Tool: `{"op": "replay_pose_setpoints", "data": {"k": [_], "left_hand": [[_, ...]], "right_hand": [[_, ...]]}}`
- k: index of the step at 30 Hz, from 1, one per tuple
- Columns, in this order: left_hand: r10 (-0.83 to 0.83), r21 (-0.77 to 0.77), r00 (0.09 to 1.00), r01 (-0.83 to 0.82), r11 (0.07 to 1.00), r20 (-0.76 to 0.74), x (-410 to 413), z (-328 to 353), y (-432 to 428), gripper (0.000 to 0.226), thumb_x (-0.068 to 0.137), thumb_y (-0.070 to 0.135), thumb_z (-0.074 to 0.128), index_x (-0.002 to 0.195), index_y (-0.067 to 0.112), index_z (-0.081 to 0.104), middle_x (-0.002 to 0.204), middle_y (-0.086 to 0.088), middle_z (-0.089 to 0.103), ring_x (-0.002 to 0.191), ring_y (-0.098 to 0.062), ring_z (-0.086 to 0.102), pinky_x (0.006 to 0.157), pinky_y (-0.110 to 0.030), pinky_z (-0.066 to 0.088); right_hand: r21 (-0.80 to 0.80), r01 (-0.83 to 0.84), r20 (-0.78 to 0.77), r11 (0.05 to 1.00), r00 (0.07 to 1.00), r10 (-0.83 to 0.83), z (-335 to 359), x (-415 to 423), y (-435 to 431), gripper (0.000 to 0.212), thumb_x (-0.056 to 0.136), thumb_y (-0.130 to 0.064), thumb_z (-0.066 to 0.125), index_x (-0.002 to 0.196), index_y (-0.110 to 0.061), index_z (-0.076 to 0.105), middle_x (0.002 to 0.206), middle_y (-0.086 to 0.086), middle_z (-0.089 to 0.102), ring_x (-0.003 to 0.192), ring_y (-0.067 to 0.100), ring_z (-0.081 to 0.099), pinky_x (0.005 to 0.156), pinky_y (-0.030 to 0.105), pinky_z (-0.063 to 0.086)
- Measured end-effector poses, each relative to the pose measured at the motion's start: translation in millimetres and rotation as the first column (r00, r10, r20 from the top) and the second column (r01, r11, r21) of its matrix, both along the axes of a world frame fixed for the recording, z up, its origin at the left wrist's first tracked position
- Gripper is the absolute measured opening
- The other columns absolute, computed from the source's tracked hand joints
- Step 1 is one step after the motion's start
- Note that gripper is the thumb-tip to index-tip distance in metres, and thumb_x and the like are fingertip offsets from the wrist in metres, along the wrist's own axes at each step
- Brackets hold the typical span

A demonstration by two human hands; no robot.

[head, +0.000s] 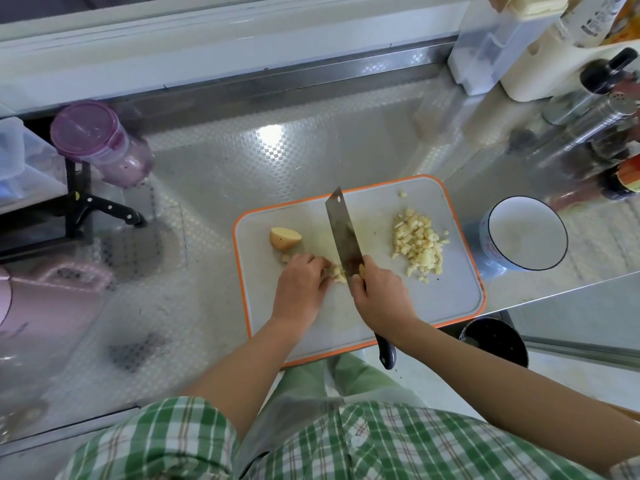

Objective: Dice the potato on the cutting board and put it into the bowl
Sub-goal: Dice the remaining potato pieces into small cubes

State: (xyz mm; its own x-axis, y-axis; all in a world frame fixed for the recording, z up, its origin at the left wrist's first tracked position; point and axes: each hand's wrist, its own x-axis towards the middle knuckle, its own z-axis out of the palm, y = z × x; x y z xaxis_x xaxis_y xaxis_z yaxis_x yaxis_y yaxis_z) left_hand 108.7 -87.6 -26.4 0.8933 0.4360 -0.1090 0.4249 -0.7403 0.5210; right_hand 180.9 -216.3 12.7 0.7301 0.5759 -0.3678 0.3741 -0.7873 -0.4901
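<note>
A grey cutting board with an orange rim lies on the steel counter. On its left part sits an uncut potato chunk. A heap of potato dice lies on its right part. My left hand has its fingers curled over potato strips near the board's middle. My right hand grips the cleaver by its handle, with the blade standing on edge right beside those strips. A white bowl with a dark rim stands off the board's right edge and looks empty.
A purple-lidded jar lies at the left, with black-handled scissors below it. Bottles and shakers crowd the back right corner. A dark bin stands on the floor below the counter's front edge. A pink object sits far left.
</note>
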Motion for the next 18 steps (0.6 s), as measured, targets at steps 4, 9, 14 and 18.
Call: {"op": "replay_pose_setpoints", "data": {"k": [4, 9, 14, 18], "left_hand": [[0.014, -0.013, 1.000, -0.014, 1.000, -0.014, 1.7, 0.0, -0.8, 0.006, 0.082, 0.017, 0.071, 0.085, 0.011, 0.071, 0.084, -0.006, 0.061, 0.083, -0.025, 0.055, 0.069, -0.038, 0.048], [0.041, -0.017, 0.999, -0.042, 0.999, -0.023, 3.4, -1.7, -2.7, 0.008, 0.083, 0.018, 0.068, 0.082, 0.012, 0.073, 0.081, -0.005, 0.061, 0.082, -0.024, 0.054, 0.067, -0.037, 0.046], [0.052, -0.008, 0.999, -0.052, 0.999, -0.016, 3.5, -4.7, -3.1, 0.009, 0.082, 0.020, 0.068, 0.081, 0.015, 0.074, 0.082, -0.004, 0.062, 0.082, -0.024, 0.053, 0.065, -0.037, 0.045], [0.058, -0.028, 0.998, -0.058, 0.998, -0.012, 3.8, -6.8, -3.5, 0.010, 0.083, 0.020, 0.066, 0.083, 0.015, 0.074, 0.084, -0.003, 0.063, 0.083, -0.024, 0.053, 0.067, -0.039, 0.046]], "right_hand": [[-0.013, -0.044, 0.002, 0.999, 0.999, 0.044, 2.2, -4.7, -0.2, 0.018, 0.098, -0.020, 0.039, 0.111, -0.010, 0.045, 0.064, 0.002, 0.046, 0.064, 0.031, 0.047, 0.056, 0.034, 0.032], [-0.057, -0.074, -0.013, 0.996, 0.997, 0.074, -1.4, -8.7, 3.2, 0.018, 0.099, -0.022, 0.038, 0.110, -0.009, 0.045, 0.073, 0.006, 0.050, 0.067, 0.031, 0.047, 0.058, 0.034, 0.032], [-0.095, -0.096, -0.010, 0.991, 0.995, 0.095, -6.1, -9.9, 8.4, 0.017, 0.099, -0.020, 0.039, 0.111, -0.008, 0.043, 0.076, 0.009, 0.052, 0.073, 0.037, 0.054, 0.059, 0.036, 0.034], [-0.104, -0.078, -0.023, 0.992, 0.997, 0.076, -11.3, -12.4, 9.3, 0.018, 0.099, -0.019, 0.039, 0.113, -0.008, 0.043, 0.075, 0.006, 0.050, 0.073, 0.035, 0.054, 0.060, 0.036, 0.036]]}}
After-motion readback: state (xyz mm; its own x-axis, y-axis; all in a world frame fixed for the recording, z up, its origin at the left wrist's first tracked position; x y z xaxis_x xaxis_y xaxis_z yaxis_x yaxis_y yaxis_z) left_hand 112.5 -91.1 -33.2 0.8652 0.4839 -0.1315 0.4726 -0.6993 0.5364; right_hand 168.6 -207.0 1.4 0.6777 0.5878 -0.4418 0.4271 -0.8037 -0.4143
